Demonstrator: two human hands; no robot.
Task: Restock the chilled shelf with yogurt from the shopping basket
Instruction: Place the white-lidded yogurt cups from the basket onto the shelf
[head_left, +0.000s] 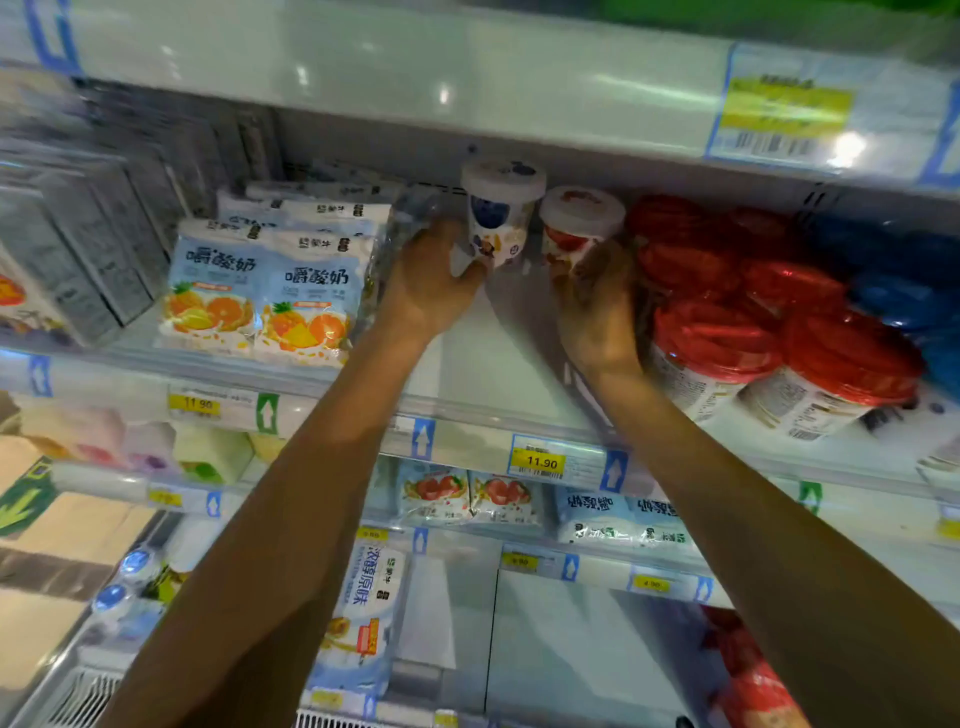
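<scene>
Both bare arms reach up into the chilled shelf (483, 364), toward 12 o'clock in the head view. The left hand (431, 280) has its grip closed round the lower part of a blueberry yogurt cup (501, 213), thumb across the front of the base; the cup is upright, white lid on top, deep in the shelf near the back wall. Whether its base rests on the shelf cannot be told. Just beside it at 3 o'clock is a strawberry yogurt cup (576, 223), tilted slightly. The right hand (592, 306) has its grip on that cup's lower side from 5 o'clock, fingertips curled against it. The two cups are close, though contact between them is unclear. At 3 o'clock of the right hand, rows of red-lidded tubs (779, 322) crowd against its back, with blue-lidded tubs (904, 270) further out. At 9 o'clock of the left hand lie orange-and-pineapple pouches (260, 291), and beyond them grey cartons (78, 234). A yellow price tag (540, 461) reading 11.90 sits on the shelf's front rail at 6 o'clock of the hands
</scene>
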